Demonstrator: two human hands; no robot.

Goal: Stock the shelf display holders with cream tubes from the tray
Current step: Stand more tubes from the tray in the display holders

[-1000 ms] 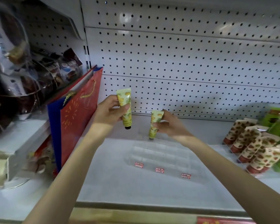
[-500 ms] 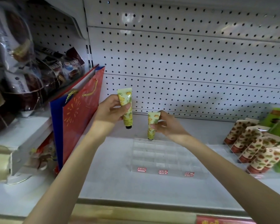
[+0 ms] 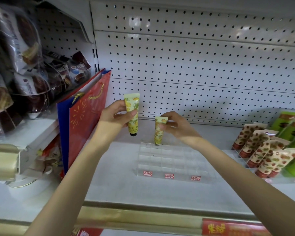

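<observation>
A clear acrylic display holder (image 3: 173, 160) with rows of empty compartments and red labels along its front sits on the white shelf (image 3: 119, 184). My left hand (image 3: 112, 116) grips a yellow pineapple-print cream tube (image 3: 132, 113) upright, cap down, above and left of the holder. My right hand (image 3: 174, 124) pinches the top of a second yellow tube (image 3: 159, 132), whose cap stands at the holder's back left corner compartment. No tray is in view.
A red and blue gift bag (image 3: 85, 120) leans against the shelf's left side. Brown-patterned cream tubes (image 3: 262, 149) and green tubes (image 3: 291, 126) fill holders at the right. Bagged snacks (image 3: 24, 68) crowd the neighbouring shelf on the left. Pegboard (image 3: 194, 65) forms the back wall.
My right hand has brought its tube left and down, from above the holder's back edge to the back left corner compartment. My left hand stays almost still with its tube.
</observation>
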